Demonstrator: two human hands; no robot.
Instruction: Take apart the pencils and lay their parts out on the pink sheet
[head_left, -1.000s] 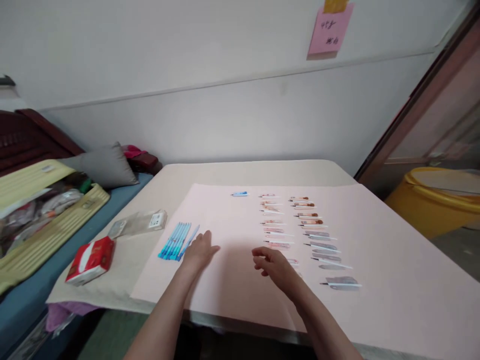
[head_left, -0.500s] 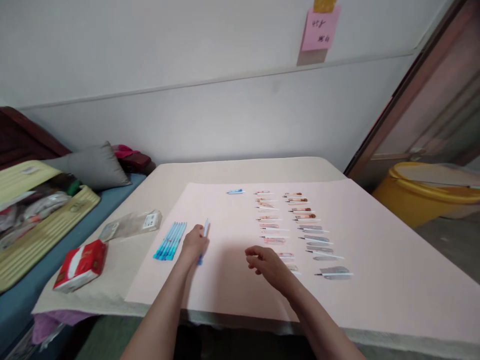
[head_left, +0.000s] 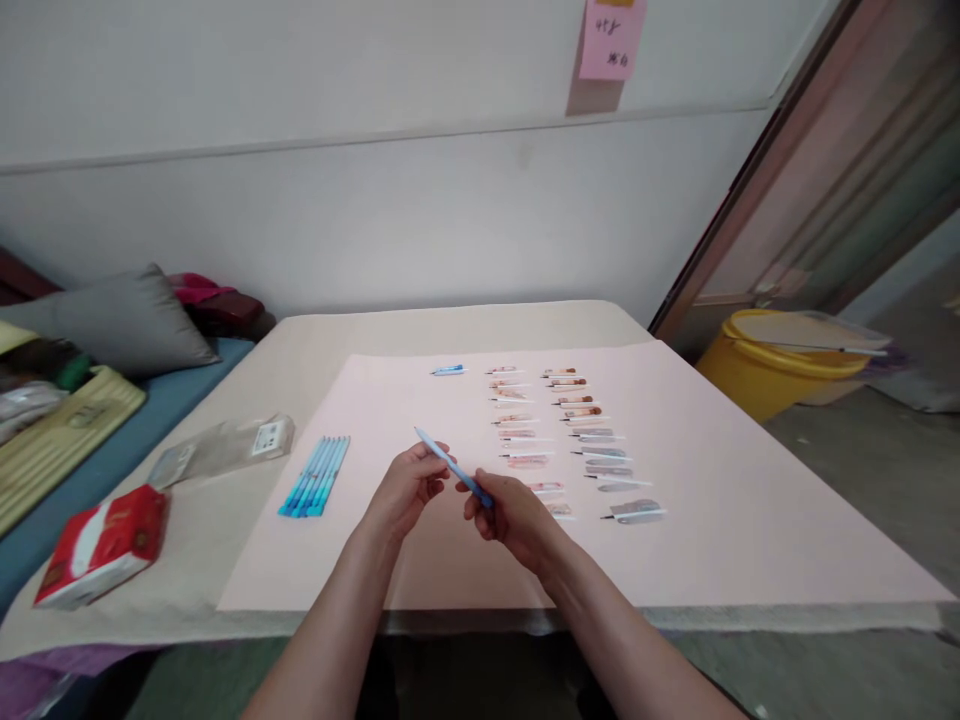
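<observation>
A slim light-blue pen (head_left: 453, 465) with a darker blue end is held above the pink sheet (head_left: 300, 575), slanting down to the right. My left hand (head_left: 411, 485) pinches it near its middle. My right hand (head_left: 504, 510) grips the dark blue end with thumb and fingers. On the sheet to the left, several blue pens (head_left: 316, 478) lie side by side. At the far side rests a blue piece with a dark tip (head_left: 448, 370). Two columns of pen parts lie to the right, among them pink-patterned pieces (head_left: 514, 420) and brown ones (head_left: 581, 411).
A red tissue pack (head_left: 105, 545) and a clear plastic bag (head_left: 221, 450) lie on the cloth at the left. A grey pillow (head_left: 127, 320) sits beyond. At the right stands a yellow bucket (head_left: 772, 375). A pink note (head_left: 611, 42) hangs on the wall.
My left hand has lifted the pen off the sheet and brought it right, to the middle. My right hand has moved left and closed on its dark blue end. The view has turned slightly right.
</observation>
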